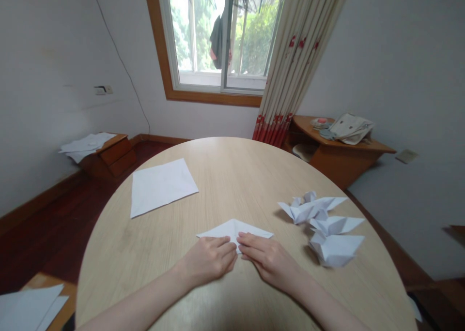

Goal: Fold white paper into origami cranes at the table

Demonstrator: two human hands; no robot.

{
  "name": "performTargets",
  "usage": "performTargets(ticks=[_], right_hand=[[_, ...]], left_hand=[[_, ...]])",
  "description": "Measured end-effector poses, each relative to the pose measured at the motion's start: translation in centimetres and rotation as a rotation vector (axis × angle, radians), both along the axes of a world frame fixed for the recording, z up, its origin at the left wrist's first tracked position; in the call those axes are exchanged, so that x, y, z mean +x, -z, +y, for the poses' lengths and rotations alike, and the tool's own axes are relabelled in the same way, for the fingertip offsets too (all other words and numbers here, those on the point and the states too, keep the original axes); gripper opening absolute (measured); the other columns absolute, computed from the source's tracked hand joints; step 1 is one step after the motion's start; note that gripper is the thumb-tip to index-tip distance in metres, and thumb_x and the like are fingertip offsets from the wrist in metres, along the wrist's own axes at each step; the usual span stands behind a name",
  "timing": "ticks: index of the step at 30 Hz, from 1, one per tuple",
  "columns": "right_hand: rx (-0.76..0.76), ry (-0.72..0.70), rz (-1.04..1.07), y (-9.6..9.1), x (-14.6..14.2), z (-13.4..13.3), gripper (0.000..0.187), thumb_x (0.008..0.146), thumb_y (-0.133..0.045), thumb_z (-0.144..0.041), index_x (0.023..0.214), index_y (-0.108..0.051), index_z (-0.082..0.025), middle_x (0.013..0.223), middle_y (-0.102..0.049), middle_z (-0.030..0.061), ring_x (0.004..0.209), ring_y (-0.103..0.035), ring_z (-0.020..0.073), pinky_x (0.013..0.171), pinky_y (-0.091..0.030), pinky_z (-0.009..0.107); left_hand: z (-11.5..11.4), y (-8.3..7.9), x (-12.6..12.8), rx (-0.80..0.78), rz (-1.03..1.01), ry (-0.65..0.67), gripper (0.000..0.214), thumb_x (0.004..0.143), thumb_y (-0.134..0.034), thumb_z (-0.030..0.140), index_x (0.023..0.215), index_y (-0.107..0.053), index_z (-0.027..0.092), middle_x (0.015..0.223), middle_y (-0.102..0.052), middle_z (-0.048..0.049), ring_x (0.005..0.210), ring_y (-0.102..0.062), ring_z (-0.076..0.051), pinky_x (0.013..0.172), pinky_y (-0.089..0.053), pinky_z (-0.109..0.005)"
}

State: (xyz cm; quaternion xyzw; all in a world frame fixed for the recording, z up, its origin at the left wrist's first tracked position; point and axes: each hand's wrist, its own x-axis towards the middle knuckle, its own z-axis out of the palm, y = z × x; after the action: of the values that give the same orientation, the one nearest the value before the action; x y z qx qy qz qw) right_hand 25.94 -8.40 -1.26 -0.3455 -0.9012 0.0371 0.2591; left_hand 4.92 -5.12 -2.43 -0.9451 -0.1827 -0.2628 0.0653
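A white sheet of paper, folded into a wide, low triangle, lies on the table close in front of me. My left hand grips its near left part, fingers together and bent over the paper. From the other side my right hand holds the near right part, its fingers pressed down close to the left fingertips. A narrow strip of paper shows between the two hands. The thumbs and the paper's near edge are mostly hidden under the fingers.
Several folded paper figures stand clustered on the right of the round table. A flat paper stack lies at the back left. More sheets rest below the table's left edge. A curtain hangs behind.
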Motion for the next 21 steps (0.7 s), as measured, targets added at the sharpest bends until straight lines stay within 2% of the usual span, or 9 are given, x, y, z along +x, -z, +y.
performTargets(ticks=[4,8,11,13,16,21], right_hand=[[0.008,0.055,0.03,-0.1,-0.8,-0.2,0.028,0.094,-0.04,-0.013,0.1,-0.067,-0.018,0.096,-0.071,0.0093,0.092,-0.065,0.0216,0.079,-0.054,0.035],[-0.076,0.187,0.087,0.3,-1.5,-0.2,0.026,0.09,-0.039,-0.007,0.084,-0.062,-0.018,0.084,-0.062,0.0069,0.079,-0.058,0.0203,0.067,-0.05,0.031],[-0.111,0.214,0.095,0.7,-1.7,-0.1,0.024,0.089,-0.04,-0.006,0.082,-0.058,-0.019,0.082,-0.06,0.0056,0.079,-0.056,0.0206,0.067,-0.048,0.031],[-0.138,0.231,0.117,0.9,-1.6,0.1,0.02,0.091,-0.042,-0.008,0.082,-0.056,-0.02,0.082,-0.06,0.0047,0.079,-0.055,0.0206,0.068,-0.047,0.031],[-0.194,0.276,0.149,1.0,-1.6,0.2,0.017,0.093,-0.044,-0.012,0.081,-0.052,-0.02,0.081,-0.059,0.0034,0.079,-0.056,0.0198,0.069,-0.046,0.03],[-0.2,0.348,0.045,1.1,-2.1,0.0,0.019,0.094,-0.042,-0.01,0.079,-0.048,-0.02,0.081,-0.057,0.0038,0.079,-0.055,0.0202,0.068,-0.045,0.03]], left_hand=[[0.1,-0.5,0.2,-0.108,-0.049,-0.072,0.025,0.094,-0.038,0.016,0.082,-0.06,0.016,0.075,-0.066,-0.0029,0.07,-0.065,-0.015,0.062,-0.052,-0.024],[0.0,-1.5,0.3,-0.328,-0.056,-0.123,0.018,0.093,-0.041,0.016,0.085,-0.057,0.017,0.084,-0.065,-0.0039,0.079,-0.061,-0.017,0.07,-0.051,-0.027],[-0.1,-1.9,0.2,-0.488,-0.048,-0.131,0.003,0.089,-0.055,0.02,0.089,-0.057,0.017,0.093,-0.063,-0.004,0.088,-0.058,-0.019,0.077,-0.049,-0.029],[0.0,-1.8,0.1,-0.557,-0.053,-0.128,0.007,0.086,-0.062,0.021,0.09,-0.058,0.018,0.096,-0.061,-0.0036,0.091,-0.056,-0.019,0.079,-0.048,-0.03],[0.1,-1.4,0.1,-0.623,-0.104,-0.161,0.003,0.089,-0.059,0.02,0.087,-0.06,0.018,0.094,-0.06,-0.0026,0.09,-0.056,-0.018,0.08,-0.046,-0.029],[-0.1,-1.1,0.7,-0.736,-0.166,-0.261,0.016,0.092,-0.054,0.021,0.077,-0.059,0.018,0.085,-0.057,-0.0022,0.085,-0.056,-0.018,0.077,-0.044,-0.028]])
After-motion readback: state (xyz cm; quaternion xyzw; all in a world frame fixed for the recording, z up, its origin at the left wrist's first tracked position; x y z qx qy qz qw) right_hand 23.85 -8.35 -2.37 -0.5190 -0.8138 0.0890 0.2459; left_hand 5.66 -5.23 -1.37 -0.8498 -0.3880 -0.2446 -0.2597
